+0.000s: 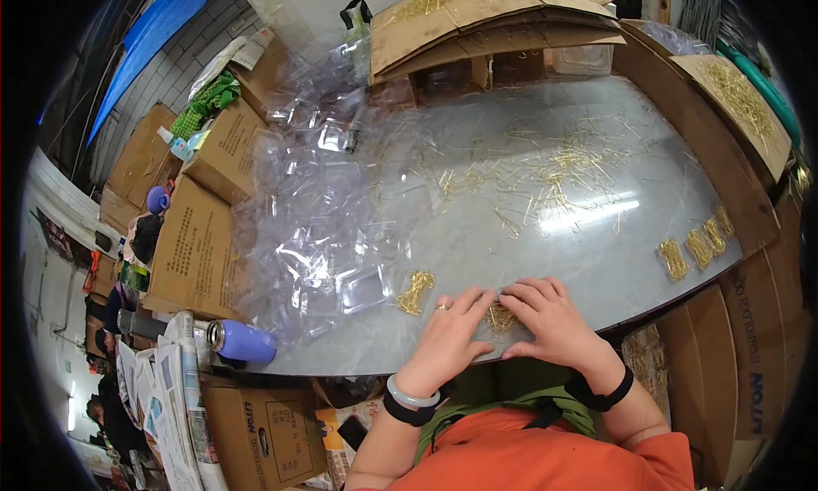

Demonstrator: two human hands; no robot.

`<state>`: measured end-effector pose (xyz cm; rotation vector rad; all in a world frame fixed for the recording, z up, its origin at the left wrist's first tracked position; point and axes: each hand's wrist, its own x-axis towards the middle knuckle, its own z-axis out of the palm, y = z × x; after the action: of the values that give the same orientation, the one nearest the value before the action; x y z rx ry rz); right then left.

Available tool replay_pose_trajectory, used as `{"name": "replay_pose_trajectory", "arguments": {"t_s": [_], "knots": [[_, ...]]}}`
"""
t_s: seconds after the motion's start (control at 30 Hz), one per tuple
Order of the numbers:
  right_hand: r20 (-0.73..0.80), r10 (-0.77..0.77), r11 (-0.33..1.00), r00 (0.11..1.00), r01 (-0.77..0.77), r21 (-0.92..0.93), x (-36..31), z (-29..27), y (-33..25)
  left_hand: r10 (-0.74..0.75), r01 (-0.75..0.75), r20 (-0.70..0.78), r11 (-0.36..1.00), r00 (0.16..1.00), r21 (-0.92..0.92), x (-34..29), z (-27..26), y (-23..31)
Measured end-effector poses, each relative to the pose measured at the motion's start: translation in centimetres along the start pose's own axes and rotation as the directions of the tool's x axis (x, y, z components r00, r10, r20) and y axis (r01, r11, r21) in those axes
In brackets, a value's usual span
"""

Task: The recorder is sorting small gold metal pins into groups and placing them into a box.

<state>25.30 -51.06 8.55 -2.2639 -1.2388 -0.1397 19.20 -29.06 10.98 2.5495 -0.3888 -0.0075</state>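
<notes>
Near the table's front edge, my left hand [447, 336] and my right hand [552, 322] close in from both sides on a small pack of gold wire hooks [500, 318]. The fingertips of both hands meet at its far side, with the thumbs nearer me. Fingers partly hide the pack, so I cannot tell whether it has a lid on. Just left of my left hand lies another filled pack of hooks [415, 292]. Loose gold hooks [562, 176] are scattered over the grey tabletop [477, 257] farther away.
Clear plastic cases [315, 210] pile up on the left, beside cardboard boxes [200, 248]. A purple bottle [243, 341] lies at the front left edge. Several filled packs [699, 247] line the right edge. Cardboard sheets [494, 22] bearing hooks stand at the back.
</notes>
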Motion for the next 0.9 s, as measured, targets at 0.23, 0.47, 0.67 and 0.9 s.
{"name": "replay_pose_trajectory", "arguments": {"t_s": [0.23,0.47,0.67,0.9], "knots": [[0.004,0.012,0.995,1.0,-0.011,-0.098,-0.3,0.9,-0.2,-0.062,0.062,-0.159,0.998,0.985,-0.002,0.2,2.1,0.0],[-0.038,0.012,0.996,0.999,-0.016,-0.091,-0.4,1.1,0.1,-0.196,0.142,-0.133,0.931,0.971,-0.336,0.2,3.1,0.2],[-0.022,0.05,0.999,0.998,-0.05,0.007,-0.4,0.7,0.1,-0.233,0.166,-0.097,0.875,0.968,-0.454,-1.1,1.5,-0.4],[-0.004,0.02,0.999,1.0,-0.02,-0.038,-0.4,1.2,0.6,-0.038,0.021,-0.193,0.995,0.98,-0.094,0.1,2.7,-0.7]]}}
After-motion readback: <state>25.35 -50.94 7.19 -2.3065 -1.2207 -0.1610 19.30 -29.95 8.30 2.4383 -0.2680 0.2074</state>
